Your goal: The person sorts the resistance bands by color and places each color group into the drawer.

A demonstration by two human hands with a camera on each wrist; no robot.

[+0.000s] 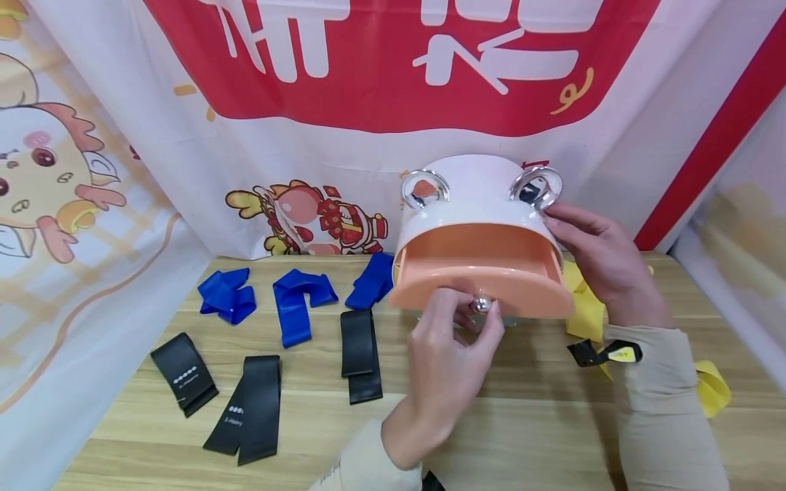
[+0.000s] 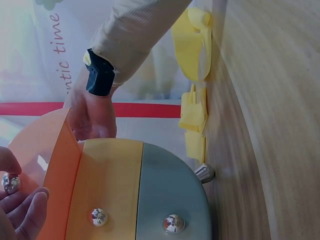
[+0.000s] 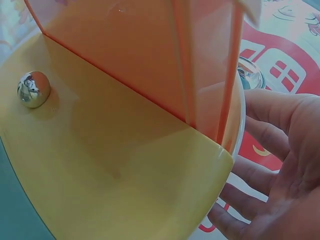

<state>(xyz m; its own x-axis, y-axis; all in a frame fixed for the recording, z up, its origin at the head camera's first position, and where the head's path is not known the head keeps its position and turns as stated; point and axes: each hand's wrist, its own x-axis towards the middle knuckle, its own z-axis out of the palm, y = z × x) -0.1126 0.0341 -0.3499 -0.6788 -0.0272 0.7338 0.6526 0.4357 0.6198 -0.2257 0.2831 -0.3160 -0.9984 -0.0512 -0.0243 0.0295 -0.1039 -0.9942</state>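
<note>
A small rounded cabinet [image 1: 473, 184] with a white top and two silver ring-shaped eyes stands near the back of the table. Its orange top drawer [image 1: 534, 292] is pulled out, and no contents show inside. Thumb and fingers of my left hand [image 1: 448, 358] pinch the silver knob [image 1: 482, 303] on the drawer's front. Against the cabinet's right side rests my right hand [image 1: 598, 256], fingers extended along the wall in the right wrist view. Below the orange drawer, the left wrist view shows a closed yellow drawer [image 2: 107, 175] and a closed grey-green drawer [image 2: 170, 185], each with a silver knob.
Several blue bands [image 1: 297, 307] lie left of the cabinet, with black bands [image 1: 258, 409] in front of them. Yellow bands [image 1: 583, 307] lie to the right, partly behind my right arm. A printed curtain [image 1: 344, 157] hangs directly behind the cabinet.
</note>
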